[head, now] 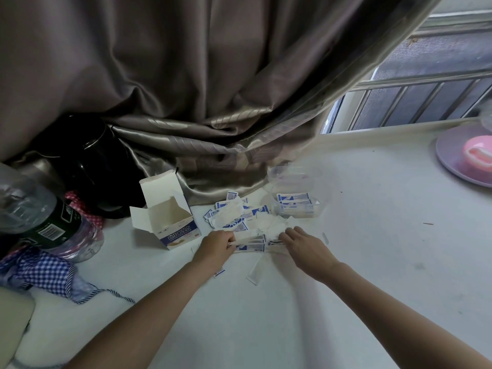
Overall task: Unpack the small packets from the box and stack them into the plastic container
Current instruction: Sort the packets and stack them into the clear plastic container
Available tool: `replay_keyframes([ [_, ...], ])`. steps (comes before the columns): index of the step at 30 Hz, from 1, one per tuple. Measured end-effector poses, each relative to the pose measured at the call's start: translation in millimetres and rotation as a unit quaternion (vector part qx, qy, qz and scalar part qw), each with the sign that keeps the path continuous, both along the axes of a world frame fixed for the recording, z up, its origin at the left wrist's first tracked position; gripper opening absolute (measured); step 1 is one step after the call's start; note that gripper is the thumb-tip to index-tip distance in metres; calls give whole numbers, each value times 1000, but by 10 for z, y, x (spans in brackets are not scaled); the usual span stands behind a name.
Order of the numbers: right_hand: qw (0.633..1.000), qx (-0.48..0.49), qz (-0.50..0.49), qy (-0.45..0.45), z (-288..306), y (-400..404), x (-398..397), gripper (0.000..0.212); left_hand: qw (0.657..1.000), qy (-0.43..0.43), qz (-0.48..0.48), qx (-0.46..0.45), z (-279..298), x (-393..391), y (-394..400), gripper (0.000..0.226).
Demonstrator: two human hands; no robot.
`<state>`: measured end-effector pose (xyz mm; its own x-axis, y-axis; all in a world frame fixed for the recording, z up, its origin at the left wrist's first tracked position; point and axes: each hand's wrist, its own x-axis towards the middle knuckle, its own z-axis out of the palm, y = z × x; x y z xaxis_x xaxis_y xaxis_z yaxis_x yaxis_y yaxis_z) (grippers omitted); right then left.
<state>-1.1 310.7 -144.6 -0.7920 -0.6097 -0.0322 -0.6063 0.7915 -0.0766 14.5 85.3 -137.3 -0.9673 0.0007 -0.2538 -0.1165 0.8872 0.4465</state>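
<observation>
An opened white and blue cardboard box [170, 219] lies on its side on the white table, empty inside. Several small white and blue packets [234, 214] are scattered in a heap to its right. A clear plastic container [295, 193] stands behind the heap with a few packets stacked flat in it. My left hand [217, 245] grips a bundle of packets at the heap's near edge. My right hand [300, 243] lies on the heap with its fingers curled onto packets beside the bundle. Two loose packets [255, 270] lie between my forearms.
A grey curtain [186, 102] drapes onto the table behind the box. A black kettle [93, 166], a plastic bottle [40, 209] and checked cloth [45, 272] crowd the left. A purple plate with a pink object [463, 155] sits at the right edge, below a barred window.
</observation>
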Motion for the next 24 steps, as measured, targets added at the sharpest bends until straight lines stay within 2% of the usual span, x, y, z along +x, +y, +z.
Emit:
replay_keyframes([
  [3,999,-8,30,31,22,-151,32,39,1000,0,-6,6,9,12,60,15],
  [6,994,-2,70,83,-17,-281,105,34,999,7,-26,26,12,17,161,15],
  [10,994,24,69,82,-129,-285,130,27,996,13,-75,37,15,10,264,15],
  [15,996,46,72,31,-143,-226,146,55,994,-2,-90,68,34,26,309,11],
  [18,998,28,54,2,-128,-220,181,75,987,-43,-139,64,88,59,310,22],
  [21,998,16,54,0,-117,-215,197,85,980,-68,-184,32,77,59,299,23],
  [24,997,35,62,16,-110,-223,192,84,985,-45,-164,10,43,57,328,21],
])
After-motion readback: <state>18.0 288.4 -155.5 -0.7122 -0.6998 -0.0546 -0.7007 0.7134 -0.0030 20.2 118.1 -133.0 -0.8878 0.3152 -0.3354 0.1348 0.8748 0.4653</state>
